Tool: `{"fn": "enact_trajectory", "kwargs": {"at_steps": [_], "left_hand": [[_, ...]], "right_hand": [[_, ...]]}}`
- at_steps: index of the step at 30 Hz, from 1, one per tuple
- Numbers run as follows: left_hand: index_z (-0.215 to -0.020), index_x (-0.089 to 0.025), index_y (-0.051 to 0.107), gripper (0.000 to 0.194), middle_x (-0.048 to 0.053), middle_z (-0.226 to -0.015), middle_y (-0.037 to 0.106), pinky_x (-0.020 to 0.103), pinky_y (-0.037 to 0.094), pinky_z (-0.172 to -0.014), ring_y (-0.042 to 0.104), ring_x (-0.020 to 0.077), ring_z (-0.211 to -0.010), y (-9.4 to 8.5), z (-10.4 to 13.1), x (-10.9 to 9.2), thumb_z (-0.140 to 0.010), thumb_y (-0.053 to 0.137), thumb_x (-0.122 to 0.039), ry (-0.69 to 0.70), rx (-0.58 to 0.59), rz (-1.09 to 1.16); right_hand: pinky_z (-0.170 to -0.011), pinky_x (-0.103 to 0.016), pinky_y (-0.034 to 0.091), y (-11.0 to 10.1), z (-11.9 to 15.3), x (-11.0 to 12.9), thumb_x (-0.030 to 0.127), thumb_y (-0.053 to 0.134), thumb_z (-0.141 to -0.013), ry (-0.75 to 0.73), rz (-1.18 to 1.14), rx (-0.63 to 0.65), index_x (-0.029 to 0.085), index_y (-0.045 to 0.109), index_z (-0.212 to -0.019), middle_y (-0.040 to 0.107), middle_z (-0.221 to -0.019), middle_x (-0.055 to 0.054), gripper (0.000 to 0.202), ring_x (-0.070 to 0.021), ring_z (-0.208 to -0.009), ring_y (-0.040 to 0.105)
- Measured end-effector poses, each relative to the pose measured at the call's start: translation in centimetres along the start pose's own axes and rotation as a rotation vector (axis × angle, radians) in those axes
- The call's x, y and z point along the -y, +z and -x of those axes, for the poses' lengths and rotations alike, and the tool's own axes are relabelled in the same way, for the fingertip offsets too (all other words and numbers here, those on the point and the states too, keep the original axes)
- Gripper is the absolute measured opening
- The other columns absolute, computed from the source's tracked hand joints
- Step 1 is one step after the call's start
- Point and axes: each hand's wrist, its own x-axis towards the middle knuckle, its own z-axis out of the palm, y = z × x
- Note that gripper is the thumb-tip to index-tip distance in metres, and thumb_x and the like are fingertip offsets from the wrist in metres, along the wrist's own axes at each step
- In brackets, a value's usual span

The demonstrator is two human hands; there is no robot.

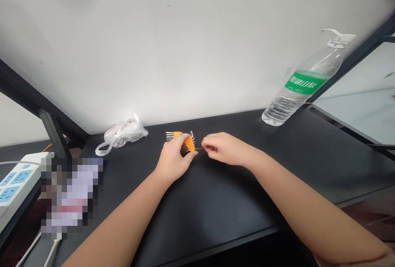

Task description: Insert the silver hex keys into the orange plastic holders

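An orange hex key holder [190, 144] with several metal hex keys sticking out of it is gripped in my left hand [174, 156], thumb and fingers closed around it. The long ends point left, and a short bent end shows at the upper right. To its right, my right hand [219, 148] is closed in a pinch on a thin hex key [199, 148] at the holder's lower corner. The fingers hide most of this key's near end. Both hands are just above the black tabletop [203, 201].
A clear water bottle [294, 88] with a green label stands at the back right. A crumpled plastic bag [123, 133] lies at the back left. At the left are a white power strip [18, 176], a blurred-out flat object [74, 197] and white cables [51, 252].
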Motion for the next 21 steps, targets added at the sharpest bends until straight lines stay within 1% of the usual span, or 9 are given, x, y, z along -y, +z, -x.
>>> {"fn": "enact_trajectory", "kwargs": {"at_steps": [4, 6, 8, 10, 12, 14, 16, 19, 21], "left_hand": [[-0.133, -0.026, 0.059, 0.047, 0.006, -0.124, 0.073, 0.044, 0.054, -0.099, 0.068, 0.0278, -0.116, -0.1, 0.1, -0.1, -0.088, 0.073, -0.033, 0.014, 0.005, -0.037], [-0.133, -0.026, 0.059, 0.047, 0.006, -0.124, 0.073, 0.044, 0.054, -0.099, 0.068, 0.028, -0.117, -0.1, 0.1, -0.2, -0.088, 0.073, -0.033, 0.024, 0.01, -0.036], [-0.132, -0.026, 0.059, 0.047, 0.006, -0.125, 0.073, 0.043, 0.054, -0.099, 0.068, 0.0276, -0.116, 0.0, 0.1, -0.3, -0.089, 0.073, -0.035, 0.038, 0.02, -0.019], [-0.132, -0.026, 0.059, 0.045, 0.005, -0.128, 0.072, 0.043, 0.054, -0.1, 0.069, 0.0269, -0.116, 0.1, 0.1, -0.4, -0.09, 0.072, -0.036, 0.049, 0.029, 0.002], [-0.132, -0.025, 0.059, 0.044, 0.005, -0.129, 0.072, 0.042, 0.054, -0.1, 0.069, 0.0264, -0.117, 0.1, 0.1, -0.4, -0.091, 0.07, -0.037, 0.048, 0.033, 0.023], [-0.131, -0.026, 0.06, 0.044, 0.005, -0.128, 0.072, 0.042, 0.055, -0.099, 0.069, 0.0262, -0.115, 0.1, 0.1, -0.3, -0.09, 0.071, -0.036, 0.029, 0.022, 0.041], [-0.132, -0.026, 0.06, 0.047, 0.005, -0.125, 0.073, 0.041, 0.057, -0.097, 0.071, 0.0255, -0.111, 0.1, 0.1, -0.2, -0.088, 0.073, -0.036, 0.004, 0.0, 0.063], [-0.133, -0.026, 0.06, 0.048, 0.004, -0.123, 0.073, 0.04, 0.058, -0.093, 0.072, 0.0242, -0.105, 0.0, 0.2, -0.1, -0.088, 0.073, -0.038, -0.008, 0.002, 0.097], [-0.133, -0.027, 0.06, 0.048, 0.004, -0.127, 0.072, 0.04, 0.058, -0.094, 0.071, 0.0244, -0.108, 0.0, 0.2, -0.1, -0.089, 0.073, -0.039, 0.006, 0.024, 0.09]], "right_hand": [[-0.065, -0.029, 0.041, -0.1, 0.2, 0.1, 0.014, 0.053, -0.095, -0.006, 0.018, -0.07, 0.021, 0.063, -0.084, 0.063, -0.083, -0.002, 0.016, -0.0151, -0.072, 0.055], [-0.068, -0.029, 0.044, 0.0, 0.2, 0.3, 0.017, 0.053, -0.098, -0.006, -0.038, -0.1, 0.022, 0.067, -0.089, 0.065, -0.087, -0.003, 0.017, -0.0158, -0.075, 0.059], [-0.07, -0.029, 0.047, 0.3, 0.0, 0.6, 0.016, 0.053, -0.098, -0.012, -0.117, -0.096, 0.022, 0.069, -0.091, 0.067, -0.088, -0.003, 0.019, -0.0158, -0.077, 0.062], [-0.07, -0.029, 0.049, 0.7, -0.2, 1.0, 0.016, 0.053, -0.098, -0.014, -0.201, -0.073, 0.023, 0.07, -0.092, 0.069, -0.09, -0.002, 0.019, -0.015, -0.076, 0.064], [-0.07, -0.028, 0.05, 1.2, -0.4, 1.1, 0.018, 0.055, -0.097, 0.013, -0.301, -0.068, 0.023, 0.068, -0.094, 0.07, -0.09, -0.001, 0.015, -0.0143, -0.075, 0.065], [-0.068, -0.027, 0.051, 1.7, -0.5, 0.9, 0.02, 0.057, -0.097, 0.061, -0.412, -0.073, 0.023, 0.065, -0.096, 0.07, -0.087, 0.0, 0.009, -0.014, -0.071, 0.066], [-0.066, -0.027, 0.051, 2.0, -0.6, 0.5, 0.022, 0.058, -0.096, 0.084, -0.464, -0.074, 0.022, 0.064, -0.095, 0.07, -0.084, 0.0, 0.006, -0.0138, -0.068, 0.066], [-0.066, -0.027, 0.048, 2.1, -0.6, -0.1, 0.02, 0.057, -0.095, 0.049, -0.355, -0.101, 0.021, 0.065, -0.089, 0.068, -0.085, -0.001, 0.01, -0.0138, -0.07, 0.062], [-0.067, -0.028, 0.046, 1.9, -0.5, -0.3, 0.019, 0.058, -0.094, 0.03, -0.232, -0.12, 0.021, 0.064, -0.085, 0.066, -0.087, -0.001, 0.011, -0.0144, -0.073, 0.059]]}}
